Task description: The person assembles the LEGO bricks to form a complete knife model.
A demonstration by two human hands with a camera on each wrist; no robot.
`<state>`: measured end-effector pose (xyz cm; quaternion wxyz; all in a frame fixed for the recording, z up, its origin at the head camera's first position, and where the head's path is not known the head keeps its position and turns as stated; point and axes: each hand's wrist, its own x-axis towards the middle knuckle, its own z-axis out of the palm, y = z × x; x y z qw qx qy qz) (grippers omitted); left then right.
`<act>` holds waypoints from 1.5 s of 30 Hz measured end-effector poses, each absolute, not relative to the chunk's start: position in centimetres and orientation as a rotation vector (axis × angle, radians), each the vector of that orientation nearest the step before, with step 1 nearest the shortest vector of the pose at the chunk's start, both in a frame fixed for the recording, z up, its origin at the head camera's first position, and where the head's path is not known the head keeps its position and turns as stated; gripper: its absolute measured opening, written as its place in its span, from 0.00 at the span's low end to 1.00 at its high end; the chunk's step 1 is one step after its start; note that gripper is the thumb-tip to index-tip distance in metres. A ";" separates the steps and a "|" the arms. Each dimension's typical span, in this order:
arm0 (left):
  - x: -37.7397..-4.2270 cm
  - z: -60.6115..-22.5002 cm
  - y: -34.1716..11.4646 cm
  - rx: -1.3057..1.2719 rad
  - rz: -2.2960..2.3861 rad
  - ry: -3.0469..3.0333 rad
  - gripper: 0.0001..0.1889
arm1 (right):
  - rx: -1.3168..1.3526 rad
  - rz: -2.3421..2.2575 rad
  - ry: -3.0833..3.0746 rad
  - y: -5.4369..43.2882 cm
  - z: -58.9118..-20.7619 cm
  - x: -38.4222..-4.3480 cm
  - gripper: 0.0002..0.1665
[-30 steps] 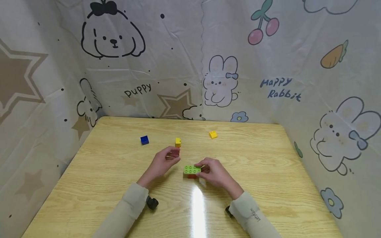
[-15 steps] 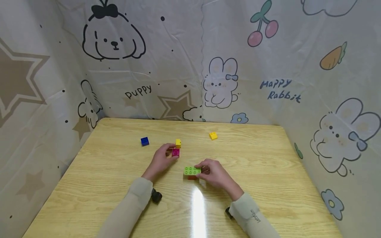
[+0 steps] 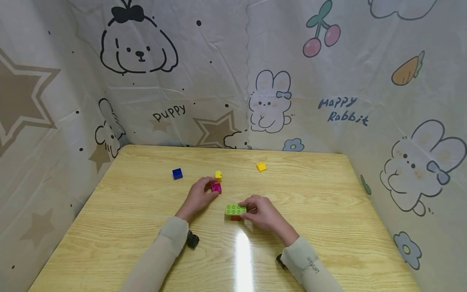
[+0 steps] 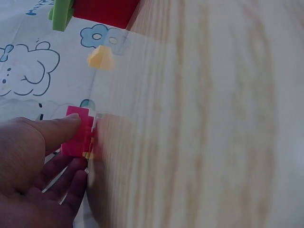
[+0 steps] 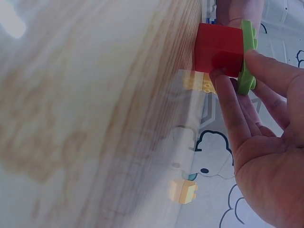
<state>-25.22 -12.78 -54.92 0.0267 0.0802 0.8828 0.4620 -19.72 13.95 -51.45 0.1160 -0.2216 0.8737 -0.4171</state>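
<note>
My left hand (image 3: 198,198) pinches a small magenta toy brick (image 3: 217,188) near the middle of the table. In the left wrist view, the thumb lies against the brick (image 4: 73,140), and its studded side faces the tabletop. Just behind it stands a yellow brick (image 3: 218,175). Closer to me, my right hand (image 3: 265,213) holds the right end of a lime-green studded plate (image 3: 233,208) set on a red brick (image 3: 235,218). In the right wrist view, thumb and fingers grip the green plate (image 5: 247,61), and one fingertip touches the red brick (image 5: 218,47).
On the wooden table (image 3: 310,194), a blue brick (image 3: 177,174) lies at the back left and another yellow brick (image 3: 261,166) at the back right. A cartoon-printed curtain (image 3: 215,48) hangs behind and beside the table.
The left hand has drawn slightly back from the far yellow brick, and the magenta brick, mostly hidden at first, now shows and has turned and shifted slightly. The right hand stays at the green plate.
</note>
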 end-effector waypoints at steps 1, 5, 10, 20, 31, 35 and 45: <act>-25.2 -54.9 -12.8 0.251 1.422 2.730 0.21 | -0.649 -1.222 2.558 14.0 -51.5 -19.7 0.17; -25.1 -54.8 -13.0 0.264 1.405 2.747 0.21 | -0.651 -1.225 2.555 13.9 -51.4 -19.7 0.17; -24.8 -54.3 -13.1 0.282 1.396 2.754 0.22 | -0.652 -1.229 2.556 13.9 -51.4 -19.8 0.17; -24.3 -53.3 -12.9 0.314 1.464 2.729 0.19 | -0.642 -1.221 2.555 13.8 -51.3 -19.7 0.17; -23.5 -52.1 -12.4 0.365 1.574 2.695 0.20 | -0.641 -1.217 2.558 13.8 -51.3 -19.8 0.17; -22.9 -51.6 -12.2 0.390 1.604 2.679 0.19 | -0.630 -1.211 2.557 13.8 -51.2 -19.8 0.17; -21.7 -50.7 -11.7 0.418 1.701 2.605 0.22 | -0.637 -1.195 2.555 13.8 -51.5 -20.1 0.17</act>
